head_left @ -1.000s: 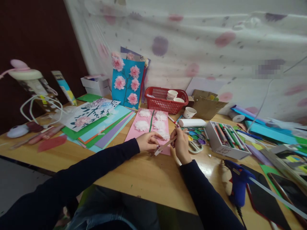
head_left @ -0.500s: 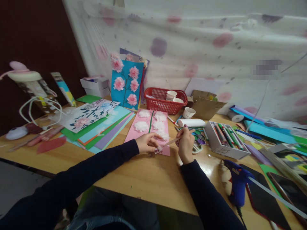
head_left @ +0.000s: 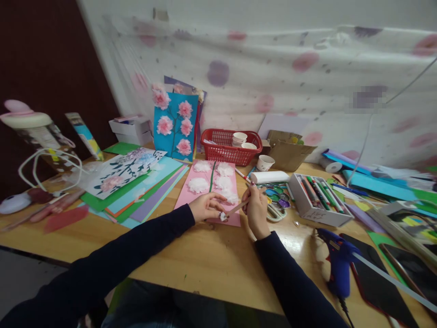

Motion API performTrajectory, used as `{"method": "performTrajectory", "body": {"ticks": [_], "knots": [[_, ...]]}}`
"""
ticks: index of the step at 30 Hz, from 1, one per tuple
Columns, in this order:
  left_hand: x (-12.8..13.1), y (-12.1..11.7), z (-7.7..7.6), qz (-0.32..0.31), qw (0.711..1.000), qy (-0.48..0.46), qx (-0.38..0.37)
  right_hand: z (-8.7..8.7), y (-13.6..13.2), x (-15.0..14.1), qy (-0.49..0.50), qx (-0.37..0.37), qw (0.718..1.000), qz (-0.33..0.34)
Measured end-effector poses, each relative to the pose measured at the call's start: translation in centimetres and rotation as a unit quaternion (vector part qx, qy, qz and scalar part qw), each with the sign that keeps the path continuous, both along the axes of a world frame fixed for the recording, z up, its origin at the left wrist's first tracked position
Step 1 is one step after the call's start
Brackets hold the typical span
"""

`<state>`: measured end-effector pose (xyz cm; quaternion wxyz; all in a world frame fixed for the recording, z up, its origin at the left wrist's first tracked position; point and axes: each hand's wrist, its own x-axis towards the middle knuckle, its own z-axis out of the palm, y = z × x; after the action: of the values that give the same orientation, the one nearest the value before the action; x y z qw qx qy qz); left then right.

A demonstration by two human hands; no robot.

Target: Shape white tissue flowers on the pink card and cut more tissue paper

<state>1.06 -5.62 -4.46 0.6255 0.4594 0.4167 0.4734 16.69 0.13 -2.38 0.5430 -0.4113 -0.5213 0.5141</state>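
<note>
My left hand point(head_left: 205, 207) rests on the near end of a pink card point(head_left: 208, 189) that carries several white tissue flowers and a green stem. Its fingertips pinch a small white tissue piece point(head_left: 223, 216). My right hand point(head_left: 255, 207) grips a thin pale stick point(head_left: 236, 208), whose tip touches that tissue piece. Both hands are closed. A paint palette point(head_left: 277, 197) lies just right of my right hand.
A red basket point(head_left: 228, 147) with paper cups stands behind the card. Stacked coloured papers point(head_left: 136, 189) lie at left, a box of markers point(head_left: 317, 196) at right. A blue glue gun point(head_left: 336, 262) and a dark tablet point(head_left: 378, 287) sit near the front right edge.
The stick has swung down toward my left hand, and its tip now meets the tissue piece. The camera has tilted slightly, shifting the scene left and down.
</note>
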Motion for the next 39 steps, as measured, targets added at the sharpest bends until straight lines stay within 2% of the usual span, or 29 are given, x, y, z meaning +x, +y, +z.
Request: {"method": "performTrajectory", "body": {"ticks": [5, 8, 10, 14, 16, 21, 25, 30, 36, 39], "knots": [[-0.1, 0.1, 0.0, 0.006, 0.999, -0.046, -0.001, -0.2, 0.3, 0.0, -0.002, 0.012, 1.0, -0.014], [-0.3, 0.2, 0.0, 0.019, 1.0, -0.023, 0.006, -0.2, 0.3, -0.1, -0.008, 0.033, 0.999, -0.02], [-0.7, 0.4, -0.1, 0.046, 0.999, 0.008, 0.014, -0.3, 0.3, 0.1, -0.005, 0.06, 0.997, -0.05], [-1.5, 1.0, -0.6, 0.141, 0.987, 0.075, 0.035, -0.8, 1.0, 0.9, -0.042, 0.158, 0.98, -0.109], [-1.7, 1.2, -0.6, 0.164, 0.981, 0.099, 0.041, -1.2, 1.5, 1.1, -0.085, 0.192, 0.973, -0.1], [-1.6, 1.4, -0.2, 0.174, 0.966, 0.174, 0.074, -2.0, 1.9, 0.7, -0.154, 0.227, 0.961, -0.027], [-1.3, 1.5, 0.0, 0.16, 0.945, 0.26, 0.116, -1.9, 1.9, 0.4, -0.189, 0.254, 0.949, -0.01], [-0.7, 2.1, -0.1, 0.155, 0.897, 0.378, 0.168, -2.2, 2.3, 0.5, -0.205, 0.247, 0.947, -0.013], [0.1, 2.5, 0.1, 0.164, 0.861, 0.438, 0.202, -2.7, 2.7, 0.5, -0.232, 0.264, 0.936, -0.019], [0.3, 2.6, 0.3, 0.169, 0.851, 0.451, 0.207, -2.7, 2.7, 0.4, -0.237, 0.269, 0.933, -0.021]]}}
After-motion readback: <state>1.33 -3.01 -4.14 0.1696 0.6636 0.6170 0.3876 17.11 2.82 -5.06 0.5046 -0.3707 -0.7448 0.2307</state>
